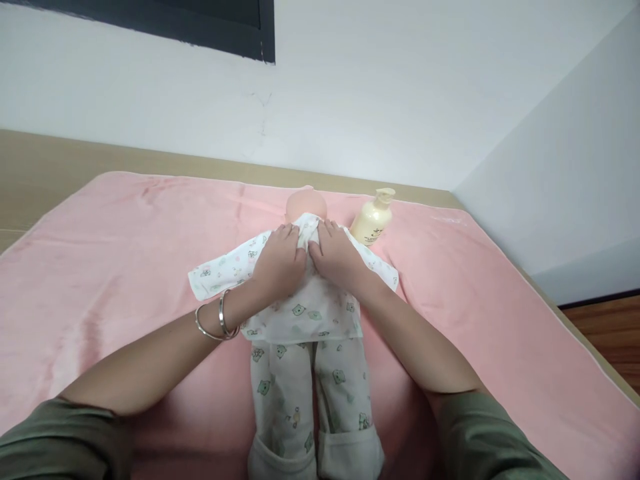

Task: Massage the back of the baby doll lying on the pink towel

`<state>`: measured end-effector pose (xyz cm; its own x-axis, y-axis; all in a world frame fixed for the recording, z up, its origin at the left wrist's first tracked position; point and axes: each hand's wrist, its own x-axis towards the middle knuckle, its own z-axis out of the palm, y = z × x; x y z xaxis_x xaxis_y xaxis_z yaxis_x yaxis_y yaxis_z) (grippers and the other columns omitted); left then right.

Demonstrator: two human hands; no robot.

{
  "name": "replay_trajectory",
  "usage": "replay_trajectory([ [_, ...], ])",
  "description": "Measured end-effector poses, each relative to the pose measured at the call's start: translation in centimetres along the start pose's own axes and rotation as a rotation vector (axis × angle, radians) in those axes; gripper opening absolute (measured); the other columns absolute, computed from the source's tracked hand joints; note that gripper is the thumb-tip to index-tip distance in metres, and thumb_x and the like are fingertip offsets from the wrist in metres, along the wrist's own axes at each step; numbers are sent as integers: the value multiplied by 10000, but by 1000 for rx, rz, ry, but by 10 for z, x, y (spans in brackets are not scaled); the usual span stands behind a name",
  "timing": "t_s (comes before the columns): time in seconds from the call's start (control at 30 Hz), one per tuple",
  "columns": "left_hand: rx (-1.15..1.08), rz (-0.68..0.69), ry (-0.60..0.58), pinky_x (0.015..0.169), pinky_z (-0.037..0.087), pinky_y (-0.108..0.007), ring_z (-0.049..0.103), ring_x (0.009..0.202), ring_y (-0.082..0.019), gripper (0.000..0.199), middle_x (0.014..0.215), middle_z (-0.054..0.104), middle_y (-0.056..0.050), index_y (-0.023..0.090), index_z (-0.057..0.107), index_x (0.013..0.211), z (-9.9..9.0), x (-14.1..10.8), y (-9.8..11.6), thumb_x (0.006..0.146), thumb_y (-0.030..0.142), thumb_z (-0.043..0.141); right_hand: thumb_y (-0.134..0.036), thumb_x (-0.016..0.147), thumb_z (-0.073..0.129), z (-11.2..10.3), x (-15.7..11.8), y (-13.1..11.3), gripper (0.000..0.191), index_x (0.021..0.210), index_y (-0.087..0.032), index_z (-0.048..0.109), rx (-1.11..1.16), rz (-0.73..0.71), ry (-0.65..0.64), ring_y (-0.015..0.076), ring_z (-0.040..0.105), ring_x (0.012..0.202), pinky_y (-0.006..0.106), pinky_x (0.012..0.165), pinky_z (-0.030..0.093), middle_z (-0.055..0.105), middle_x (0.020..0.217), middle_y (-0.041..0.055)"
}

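Note:
A baby doll lies on a pink blanket, its bald head [306, 203] at the far end. It wears a white printed top [310, 317] with sleeves spread sideways and matching trousers [287, 393] with folded cuffs. My left hand [283, 259] rests on the left side of the top's chest, just below the neck, with its thumb pointing inward. Across from it, my right hand [337, 253] lies on the right side, thumb near the other thumb. Fabric is bunched up between the two hands. Both hands have their fingers bent onto the cloth.
A cream pump bottle [374, 219] stands beside the doll's head on the right. The pink blanket [125, 280] covers a wooden surface [45, 160] that meets a white wall. A dark frame [200, 27] is on the wall at the upper left.

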<state>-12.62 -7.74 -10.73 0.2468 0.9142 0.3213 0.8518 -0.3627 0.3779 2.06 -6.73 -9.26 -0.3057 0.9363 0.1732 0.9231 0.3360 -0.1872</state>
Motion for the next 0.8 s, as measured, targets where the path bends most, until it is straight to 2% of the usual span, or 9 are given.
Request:
replay_trajectory([
  [0.1, -105, -127, -90, 903, 513, -449, 625, 945, -289, 270, 1010, 686, -152, 169, 591, 946, -5, 17, -13, 921, 234, 330, -261, 997, 310, 3, -16, -12, 607, 1454, 117, 440, -103, -93, 80, 408, 465, 1433, 548, 1207, 363, 519, 1488, 321],
  [0.2, -145, -188, -114, 855, 519, -429, 629, 885, -268, 309, 960, 699, -124, 194, 577, 891, -7, 22, -19, 959, 301, 295, -267, 1001, 315, 7, -28, -18, 600, 1451, 106, 452, -127, -112, 137, 395, 467, 1436, 534, 1188, 403, 536, 1480, 301],
  [0.33, 74, 17, -18, 988, 469, -543, 614, 1080, -353, 307, 1043, 683, -202, 153, 618, 909, 1, 5, -10, 931, 186, 314, -219, 977, 338, 3, -21, -10, 485, 1315, 9, 600, -28, -163, 95, 373, 509, 1382, 547, 1201, 384, 601, 1414, 271],
  [0.43, 119, 114, 83, 1112, 377, -613, 499, 1322, -405, 344, 1243, 627, -243, 92, 621, 1111, 5, -13, 4, 939, 164, 333, -229, 964, 362, -5, -3, 4, 409, 1189, -45, 650, 51, -59, 36, 351, 599, 1229, 514, 1112, 467, 682, 1262, 241],
  [0.5, 94, 109, 134, 1133, 376, -590, 454, 1377, -394, 378, 1336, 579, -241, 74, 576, 1232, 5, -20, 12, 955, 182, 343, -267, 972, 373, -9, 6, 10, 404, 1182, -48, 640, 80, 7, -5, 332, 629, 1151, 475, 1049, 509, 699, 1210, 219],
  [0.57, 69, 88, 134, 1085, 430, -538, 507, 1304, -373, 368, 1311, 585, -233, 81, 572, 1228, 3, -19, 14, 952, 184, 353, -269, 981, 368, -9, 8, 11, 423, 1217, -26, 620, 62, 15, -25, 333, 619, 1168, 473, 1061, 497, 688, 1237, 227],
  [0.63, 49, 43, 104, 1001, 478, -496, 572, 1160, -350, 315, 1197, 624, -221, 101, 595, 1135, 1, -11, 10, 935, 185, 367, -234, 988, 344, -6, 1, 6, 456, 1263, 30, 593, -1, -41, -6, 362, 579, 1248, 518, 1127, 436, 648, 1311, 275],
  [0.73, 15, -27, 29, 900, 503, -468, 605, 976, -317, 228, 1005, 655, -175, 155, 592, 981, 0, 6, -4, 905, 190, 379, -200, 994, 321, 2, -18, -7, 483, 1299, 69, 582, -62, -148, 79, 403, 499, 1369, 571, 1208, 338, 558, 1434, 320],
  [0.8, -3, -52, -8, 854, 508, -455, 607, 899, -297, 217, 931, 655, -146, 179, 579, 928, 1, 13, -11, 899, 186, 364, -193, 988, 335, 6, -27, -14, 480, 1318, 51, 585, -70, -166, 147, 402, 472, 1407, 563, 1216, 344, 538, 1471, 303],
])
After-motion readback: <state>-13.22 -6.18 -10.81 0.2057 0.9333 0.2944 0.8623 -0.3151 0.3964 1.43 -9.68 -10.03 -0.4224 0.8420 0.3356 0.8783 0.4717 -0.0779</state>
